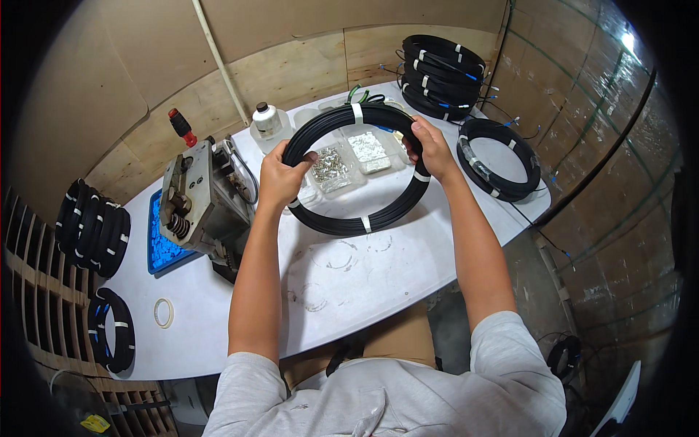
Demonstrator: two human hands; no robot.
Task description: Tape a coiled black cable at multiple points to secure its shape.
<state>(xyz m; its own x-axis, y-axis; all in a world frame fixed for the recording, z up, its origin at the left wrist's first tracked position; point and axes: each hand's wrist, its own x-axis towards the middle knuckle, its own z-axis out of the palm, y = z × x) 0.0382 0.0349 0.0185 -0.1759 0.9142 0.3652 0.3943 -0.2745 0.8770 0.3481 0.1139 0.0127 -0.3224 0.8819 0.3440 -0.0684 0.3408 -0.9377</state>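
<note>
Both hands on one black cable coil [397, 209], held up over the white table [378, 284] roughly mid-table in front of the wearer, shadow on the top below it. Coil is banded with white ties, clearest at its upper, lower and right parts. Left hand [282, 177] grips the left side: thumb crosses the cable into the opening, bundle pinched between thumb and fingers, most of those hidden so can't tell how they sit. Right hand [437, 154] grips the upper right side: fingers bent over the cable, one tip showing inside the opening, bundle pinched there too, remaining fingers partly hidden. Through the ring you see a clear tray [349, 184] of small metal parts and, just beside it, a second tray with silvery-white parts [370, 149]. White bottle [267, 119] with black cap stands behind, near the left hand. Left of the left forearm: metal press [207, 193], red-and-black handle [182, 127] sticking up behind it, blue tray [151, 233] of small blue pieces at its far side. Tape roll [171, 315] lies flat toward the front left. More coils around: stack at left edge [93, 227], a single ring in front of that [125, 339], tall stack at back right [440, 76], another single ring [520, 186] on the table near the right forearm, blue-tipped cable ends poking out around the right-hand ones
</note>
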